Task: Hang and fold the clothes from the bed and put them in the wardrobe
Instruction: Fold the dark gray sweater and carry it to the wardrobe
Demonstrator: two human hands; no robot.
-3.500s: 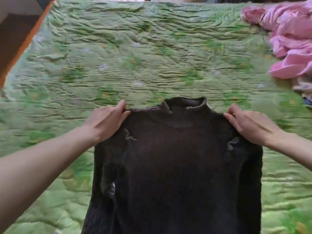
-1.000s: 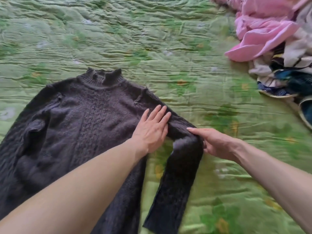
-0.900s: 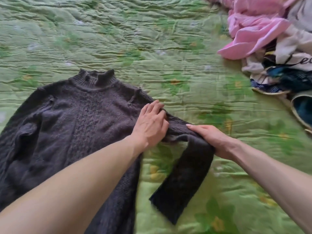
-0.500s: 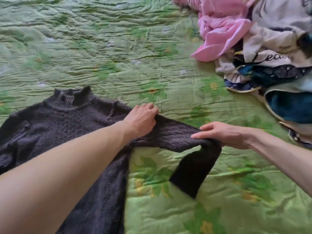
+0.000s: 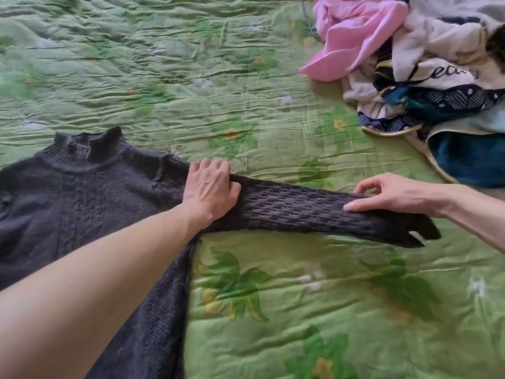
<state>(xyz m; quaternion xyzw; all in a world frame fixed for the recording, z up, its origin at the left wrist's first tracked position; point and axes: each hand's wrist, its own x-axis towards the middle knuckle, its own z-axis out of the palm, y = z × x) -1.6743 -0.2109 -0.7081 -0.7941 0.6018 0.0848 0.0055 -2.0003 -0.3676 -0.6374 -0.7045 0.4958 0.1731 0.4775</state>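
Observation:
A dark knitted sweater (image 5: pixel 82 203) with a ribbed high collar lies flat on the green bed cover (image 5: pixel 191 77). Its body runs off the left and bottom edges of the view. One sleeve (image 5: pixel 300 212) is stretched straight out to the right, ending in a cuff (image 5: pixel 418 231). My left hand (image 5: pixel 210 187) grips the sweater at the shoulder, fingers curled over the sleeve's upper edge. My right hand (image 5: pixel 393 192) pinches the sleeve near the cuff, thumb on top and fingers arched over the far edge.
A heap of clothes sits at the upper right: a pink garment (image 5: pixel 352 31), a white printed piece (image 5: pixel 437 50) and dark blue fabric (image 5: pixel 470 157). The quilted cover spreads out in front of and beyond the sweater.
The sleeve hung bent at the elbow half a second ago. My right hand has drawn it out to the right until it lies straight. My left hand stayed at the shoulder.

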